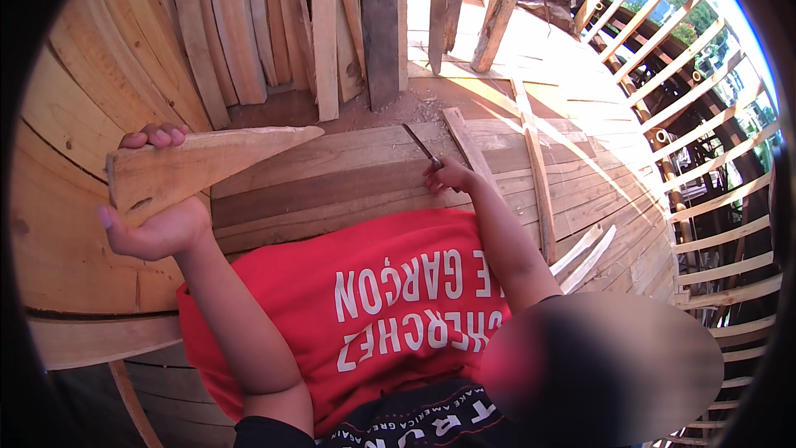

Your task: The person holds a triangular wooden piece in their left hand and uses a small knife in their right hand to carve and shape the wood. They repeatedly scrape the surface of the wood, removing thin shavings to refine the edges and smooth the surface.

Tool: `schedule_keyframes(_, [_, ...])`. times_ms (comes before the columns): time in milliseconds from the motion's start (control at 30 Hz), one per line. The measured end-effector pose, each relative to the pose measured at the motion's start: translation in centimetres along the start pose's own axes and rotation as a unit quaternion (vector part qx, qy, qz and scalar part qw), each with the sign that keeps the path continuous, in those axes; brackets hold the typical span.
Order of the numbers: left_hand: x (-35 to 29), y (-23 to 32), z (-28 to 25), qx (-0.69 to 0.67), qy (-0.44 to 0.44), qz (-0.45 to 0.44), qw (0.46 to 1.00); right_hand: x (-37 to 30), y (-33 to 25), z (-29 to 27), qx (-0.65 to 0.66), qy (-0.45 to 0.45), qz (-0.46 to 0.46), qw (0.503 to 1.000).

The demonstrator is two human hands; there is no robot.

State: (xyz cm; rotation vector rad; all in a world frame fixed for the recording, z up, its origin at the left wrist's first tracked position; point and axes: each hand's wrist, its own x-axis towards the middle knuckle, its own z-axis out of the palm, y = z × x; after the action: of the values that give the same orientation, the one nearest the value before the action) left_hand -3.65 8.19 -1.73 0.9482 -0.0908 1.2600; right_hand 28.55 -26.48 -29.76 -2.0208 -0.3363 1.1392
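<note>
We note a tapered wooden wedge at left, its point toward the right, raised in front of the plank wall. Our left hand grips it: fingers curled over the upper edge, palm under the lower edge. Our right hand is near the middle, fingers closed around a dark, narrow tool that slants up and left over the plank surface. Wood shavings lie near the tool's tip.

Sunlit plank floor between timber wall and slatted side.
</note>
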Motion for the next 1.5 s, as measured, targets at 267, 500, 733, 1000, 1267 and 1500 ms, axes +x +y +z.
schedule_keyframes(267, [0.0,0.2,0.1,0.016,0.013,0.006,1.0,-1.3,-1.8,0.9,-0.109,-0.012,0.015,0.994])
schedule_keyframes(500, [0.0,0.3,0.1,0.009,0.008,0.0,1.0,0.1,1.1,-0.6,-0.315,0.178,-0.097,0.927])
schedule_keyframes(733, [-0.1,0.8,0.1,-0.018,-0.017,0.001,1.0,-0.7,-1.0,0.2,-0.288,0.214,-0.039,0.933])
schedule_keyframes(1000, [-1.5,1.1,2.2,-0.031,-0.081,0.0,0.996,-5.5,-12.3,3.1,-0.196,0.025,0.001,0.98])
schedule_keyframes(1267, [-3.1,-1.4,2.8,-0.051,-0.079,-0.024,0.995,-6.4,-16.2,12.5,0.072,0.051,-0.055,0.995])
schedule_keyframes(1500, [-2.4,-2.6,2.2,-0.055,-0.049,-0.032,0.997,-3.2,-14.8,15.0,0.054,0.108,-0.112,0.986])
